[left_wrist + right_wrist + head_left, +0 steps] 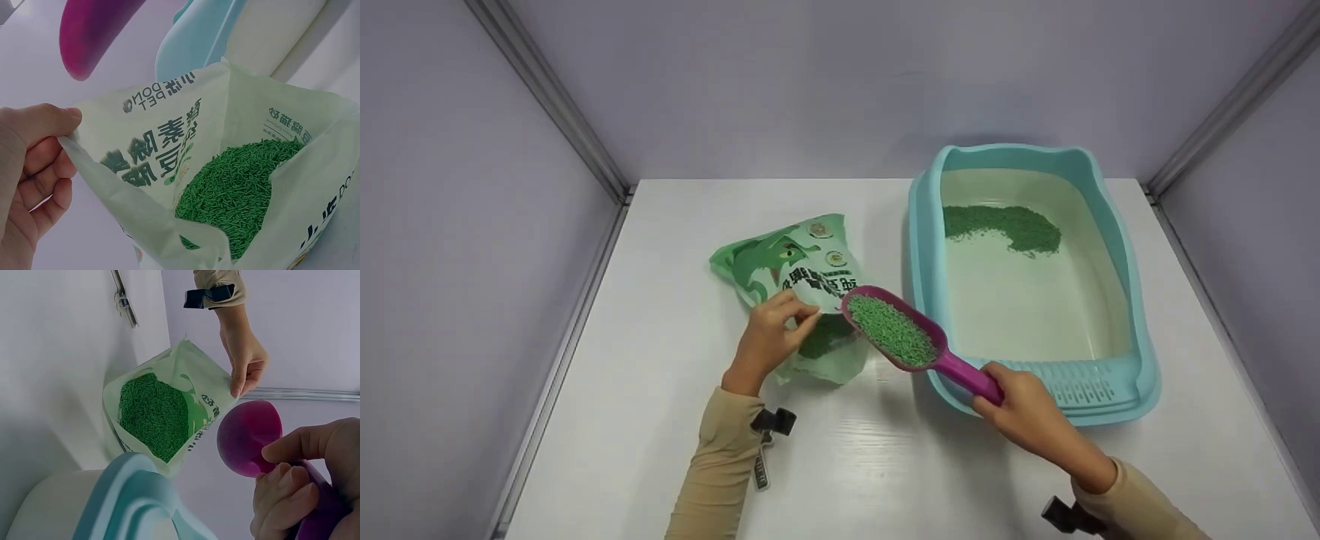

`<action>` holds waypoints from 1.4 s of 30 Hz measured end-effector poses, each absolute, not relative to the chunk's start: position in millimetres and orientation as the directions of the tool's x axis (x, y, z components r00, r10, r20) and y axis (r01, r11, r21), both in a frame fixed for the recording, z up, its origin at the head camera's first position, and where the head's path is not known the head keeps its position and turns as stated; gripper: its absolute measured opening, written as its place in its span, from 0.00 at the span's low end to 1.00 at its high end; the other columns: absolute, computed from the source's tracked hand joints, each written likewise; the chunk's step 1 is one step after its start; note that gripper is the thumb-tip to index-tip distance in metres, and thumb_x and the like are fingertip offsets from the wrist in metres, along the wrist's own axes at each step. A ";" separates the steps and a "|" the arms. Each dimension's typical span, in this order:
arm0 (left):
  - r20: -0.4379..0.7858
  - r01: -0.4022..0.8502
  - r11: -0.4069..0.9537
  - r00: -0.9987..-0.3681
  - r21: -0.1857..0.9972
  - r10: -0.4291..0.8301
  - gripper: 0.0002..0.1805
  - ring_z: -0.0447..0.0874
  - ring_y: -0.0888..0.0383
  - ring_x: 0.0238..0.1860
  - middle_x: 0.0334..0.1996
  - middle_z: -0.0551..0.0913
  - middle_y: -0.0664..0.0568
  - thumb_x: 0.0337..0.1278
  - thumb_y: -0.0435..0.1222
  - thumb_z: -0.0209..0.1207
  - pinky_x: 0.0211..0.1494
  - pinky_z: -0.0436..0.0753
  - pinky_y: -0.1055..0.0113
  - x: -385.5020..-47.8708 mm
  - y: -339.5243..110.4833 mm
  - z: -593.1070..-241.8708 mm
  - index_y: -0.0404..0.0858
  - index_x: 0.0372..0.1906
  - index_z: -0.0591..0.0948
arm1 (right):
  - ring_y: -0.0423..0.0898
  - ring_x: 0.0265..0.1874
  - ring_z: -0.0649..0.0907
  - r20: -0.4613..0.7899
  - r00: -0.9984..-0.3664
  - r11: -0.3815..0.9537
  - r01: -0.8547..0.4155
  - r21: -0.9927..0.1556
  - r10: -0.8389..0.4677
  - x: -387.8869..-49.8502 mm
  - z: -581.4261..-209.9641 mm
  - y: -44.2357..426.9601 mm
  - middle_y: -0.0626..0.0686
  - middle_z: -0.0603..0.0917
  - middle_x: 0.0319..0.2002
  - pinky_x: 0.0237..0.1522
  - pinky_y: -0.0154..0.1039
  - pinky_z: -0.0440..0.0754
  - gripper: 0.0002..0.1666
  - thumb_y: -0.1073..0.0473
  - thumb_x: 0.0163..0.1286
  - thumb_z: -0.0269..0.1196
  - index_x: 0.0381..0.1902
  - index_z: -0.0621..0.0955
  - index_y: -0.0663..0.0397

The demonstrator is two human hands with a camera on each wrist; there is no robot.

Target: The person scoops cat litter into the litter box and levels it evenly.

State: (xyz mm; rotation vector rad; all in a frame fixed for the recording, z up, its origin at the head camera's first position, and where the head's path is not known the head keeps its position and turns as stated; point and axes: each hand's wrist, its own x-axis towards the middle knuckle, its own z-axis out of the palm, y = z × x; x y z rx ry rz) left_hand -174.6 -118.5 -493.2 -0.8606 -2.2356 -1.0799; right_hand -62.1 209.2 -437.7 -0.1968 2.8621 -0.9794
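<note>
My left hand point(772, 334) pinches the rim of an open cat litter bag point(810, 262) between thumb and fingers. Green pellets point(242, 191) fill the lower part of the bag in the left wrist view. In my right hand point(1024, 405) is the handle of a purple scoop point(960, 371), gripped with curled fingers. The scoop is heaped with green pellets point(892, 330) and hangs between the bag and the litter box, its tip over the bag's edge in the head view. From the right wrist, only the scoop's underside point(247, 439) shows.
A light-blue litter box point(926, 247) stands at the right, with a patch of green litter point(1005, 225) toward the back of its pale floor. A small dark-and-silver object point(761, 469) lies by the left sleeve. Walls enclose the white table point(622, 337) on the left, back and right.
</note>
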 end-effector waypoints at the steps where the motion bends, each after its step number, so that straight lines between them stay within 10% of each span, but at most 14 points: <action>1: 0.670 0.723 0.484 -0.670 0.492 0.319 0.03 0.81 0.57 0.24 0.23 0.79 0.47 0.54 0.29 0.65 0.26 0.82 0.67 -174.0 -118.4 -493.3 0.33 0.29 0.86 | 0.37 0.17 0.69 -0.055 -0.986 0.779 -0.091 -0.620 -0.159 -62.3 -437.5 210.2 0.49 0.73 0.18 0.19 0.28 0.65 0.06 0.67 0.57 0.62 0.34 0.78 0.61; 42: 0.662 0.714 0.489 -0.680 0.501 0.315 0.01 0.81 0.57 0.25 0.22 0.78 0.47 0.50 0.26 0.66 0.27 0.83 0.63 -173.9 -117.3 -492.8 0.33 0.29 0.86 | 0.44 0.22 0.73 0.021 -0.998 0.805 -0.057 -0.590 -0.055 -90.1 -420.9 253.5 0.57 0.80 0.23 0.25 0.32 0.69 0.10 0.67 0.60 0.62 0.38 0.80 0.68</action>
